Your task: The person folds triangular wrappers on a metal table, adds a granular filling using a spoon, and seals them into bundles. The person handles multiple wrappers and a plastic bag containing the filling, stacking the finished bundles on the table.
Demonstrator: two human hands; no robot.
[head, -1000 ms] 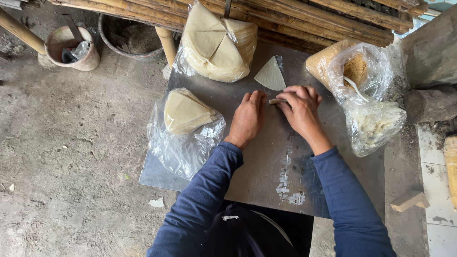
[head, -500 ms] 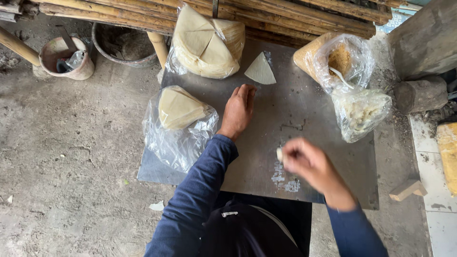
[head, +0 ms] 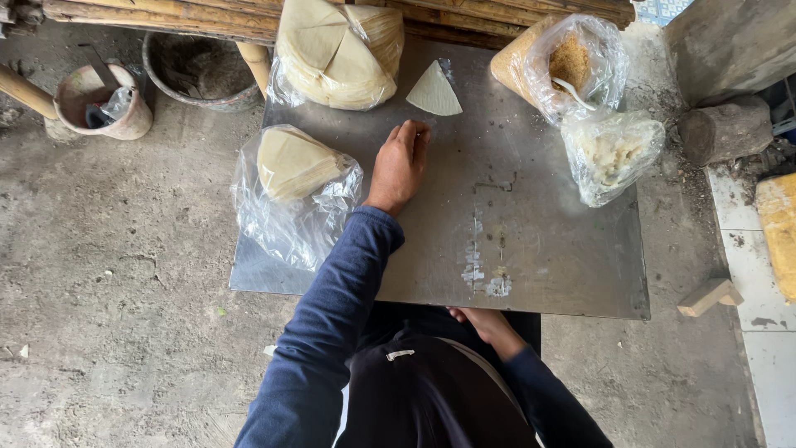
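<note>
Pale triangular wrapper sheet (head: pixel 433 90) lies flat and alone on the grey metal tabletop (head: pixel 547 249), just beyond the fingertips of the left hand (head: pixel 400 166), apart from them. It looks thin, light, limp and easily torn; lifting by an edge seems safest. That hand rests palm-down, fingers loosely curled, holding nothing. The right hand (head: pixel 489 325) sits below the table edge, its grip hidden.
</note>
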